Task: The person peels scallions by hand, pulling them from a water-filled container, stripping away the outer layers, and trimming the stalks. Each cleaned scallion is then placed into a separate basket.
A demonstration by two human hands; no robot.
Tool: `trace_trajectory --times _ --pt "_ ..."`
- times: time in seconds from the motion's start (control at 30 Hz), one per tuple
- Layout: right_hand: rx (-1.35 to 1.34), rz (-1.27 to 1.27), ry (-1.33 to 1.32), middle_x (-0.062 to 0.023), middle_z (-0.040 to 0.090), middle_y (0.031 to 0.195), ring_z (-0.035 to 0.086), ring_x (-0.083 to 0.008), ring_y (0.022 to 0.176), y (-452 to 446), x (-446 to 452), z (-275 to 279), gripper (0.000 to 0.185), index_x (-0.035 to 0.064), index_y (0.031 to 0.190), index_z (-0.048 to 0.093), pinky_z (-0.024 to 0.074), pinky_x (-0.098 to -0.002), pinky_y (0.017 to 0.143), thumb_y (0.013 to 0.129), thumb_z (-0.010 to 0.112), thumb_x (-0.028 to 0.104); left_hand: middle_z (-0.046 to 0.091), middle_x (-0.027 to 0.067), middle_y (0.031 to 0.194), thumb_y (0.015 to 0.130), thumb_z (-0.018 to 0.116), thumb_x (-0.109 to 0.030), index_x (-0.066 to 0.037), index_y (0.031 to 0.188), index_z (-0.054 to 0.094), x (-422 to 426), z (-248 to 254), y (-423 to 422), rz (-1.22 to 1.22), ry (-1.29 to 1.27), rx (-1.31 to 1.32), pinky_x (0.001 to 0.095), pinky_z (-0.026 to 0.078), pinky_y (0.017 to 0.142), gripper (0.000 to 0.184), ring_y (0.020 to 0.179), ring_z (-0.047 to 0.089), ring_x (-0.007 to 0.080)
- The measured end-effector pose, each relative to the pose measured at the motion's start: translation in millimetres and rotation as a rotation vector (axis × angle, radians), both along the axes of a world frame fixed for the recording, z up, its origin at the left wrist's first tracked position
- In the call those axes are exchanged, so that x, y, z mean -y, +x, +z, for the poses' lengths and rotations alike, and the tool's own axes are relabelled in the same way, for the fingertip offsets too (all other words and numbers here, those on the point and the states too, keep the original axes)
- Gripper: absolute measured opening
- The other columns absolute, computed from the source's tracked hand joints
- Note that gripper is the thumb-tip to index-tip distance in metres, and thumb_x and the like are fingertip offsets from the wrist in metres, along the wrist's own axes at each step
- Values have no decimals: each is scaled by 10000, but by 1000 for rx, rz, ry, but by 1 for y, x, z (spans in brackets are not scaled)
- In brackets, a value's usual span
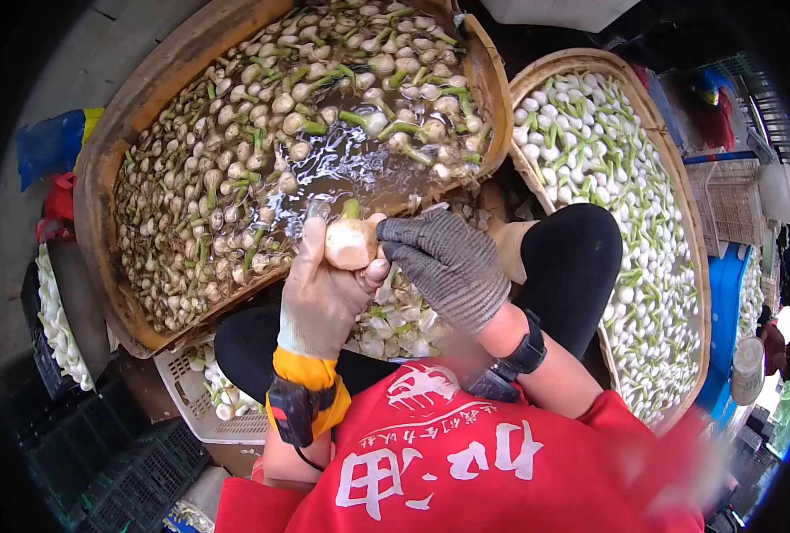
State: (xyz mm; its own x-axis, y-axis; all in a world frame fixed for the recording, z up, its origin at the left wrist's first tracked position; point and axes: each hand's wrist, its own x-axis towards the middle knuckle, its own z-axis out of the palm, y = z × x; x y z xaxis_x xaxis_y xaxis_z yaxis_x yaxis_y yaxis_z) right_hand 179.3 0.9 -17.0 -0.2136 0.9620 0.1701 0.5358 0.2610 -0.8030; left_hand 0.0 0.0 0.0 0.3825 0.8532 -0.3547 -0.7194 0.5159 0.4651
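Note:
My left hand (324, 275), in a pale glove, is wrapped round a whitish bulb (351, 244) with a short green stem pointing up. Close on its right side is my right hand (444, 258), in a grey knitted glove, its fingers pressed together at the bulb's edge. Whatever those fingers pinch is too small to make out. Both hands are above the near edge of a big tub (111, 209) of muddy water, in which many unpeeled bulbs with green stems float. Pale peelings (399, 324) lie below the hands.
A second tub (537, 75) on the right holds many white peeled bulbs. A white basket (182, 391) with bulbs stands at the lower left, near dark crates (137, 471). My knees are on both sides of the peelings. Blue containers (726, 311) stand at the far right.

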Motion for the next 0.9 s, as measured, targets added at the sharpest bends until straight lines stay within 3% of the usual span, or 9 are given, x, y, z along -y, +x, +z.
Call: trace_trajectory --times 0.07,0.23,0.33,0.43,0.57,0.63,0.7,0.83,0.9 --pt "135 51 276 -80 669 931 645 -264 844 4 -7 -1 256 132 1069 690 521 -384 713 864 625 270 623 82 1087 1012 483 -390 -36 1237 522 2 4 10 194 -131 -23 378 513 817 421 911 605 186" --pt "169 19 330 -95 666 894 648 -267 788 11 33 38 238 126 1013 699 519 -406 685 849 632 284 606 78 1097 1014 476 -396 -37 1253 521 50 20 18 80 -35 -53 367 507 827 434 941 597 176" --pt "285 41 63 -78 677 852 640 -263 756 13 41 53 162 110 939 715 522 -356 693 804 701 198 621 62 1048 999 479 -407 -34 1392 438 58 47 27 -27 14 -321 306 499 815 544 895 600 154" --pt "-64 271 -128 -80 659 789 635 -256 713 17 43 55 106 88 869 699 513 -340 670 801 679 166 614 69 1064 975 526 -404 -51 1412 418 64 50 12 -266 136 -518 256 500 757 572 880 611 145" --pt "-101 -313 137 -78 658 779 626 -182 703 25 22 70 114 40 889 677 507 -313 677 878 612 133 608 65 1024 914 624 -386 -8 1382 443 78 58 16 -274 229 -449 220 491 705 628 846 617 139" --pt "-249 -528 317 -148 668 793 642 -245 705 44 -2 66 115 24 893 662 509 -358 680 882 643 137 608 73 1019 910 618 -362 13 1363 451 83 61 18 -244 215 -481 219 489 695 612 829 618 141" --pt "-247 -613 168 -137 674 790 638 -240 688 56 -7 62 157 36 912 675 512 -350 682 884 666 191 607 78 1017 918 592 -357 21 1352 455 86 58 14 -207 185 -438 223 489 686 592 821 621 146" --pt "-138 -144 -99 -108 686 830 652 -232 726 35 33 54 245 77 993 708 519 -343 693 901 650 296 641 118 943 997 428 -326 57 1273 503 90 64 18 -198 244 -507 232 501 603 478 726 624 154" --pt "-269 95 87 -115 680 871 651 -267 810 26 45 25 253 102 1035 720 515 -380 694 911 604 289 654 134 906 1027 357 -292 66 1218 532 90 58 21 -194 240 -540 240 511 587 442 692 630 159"
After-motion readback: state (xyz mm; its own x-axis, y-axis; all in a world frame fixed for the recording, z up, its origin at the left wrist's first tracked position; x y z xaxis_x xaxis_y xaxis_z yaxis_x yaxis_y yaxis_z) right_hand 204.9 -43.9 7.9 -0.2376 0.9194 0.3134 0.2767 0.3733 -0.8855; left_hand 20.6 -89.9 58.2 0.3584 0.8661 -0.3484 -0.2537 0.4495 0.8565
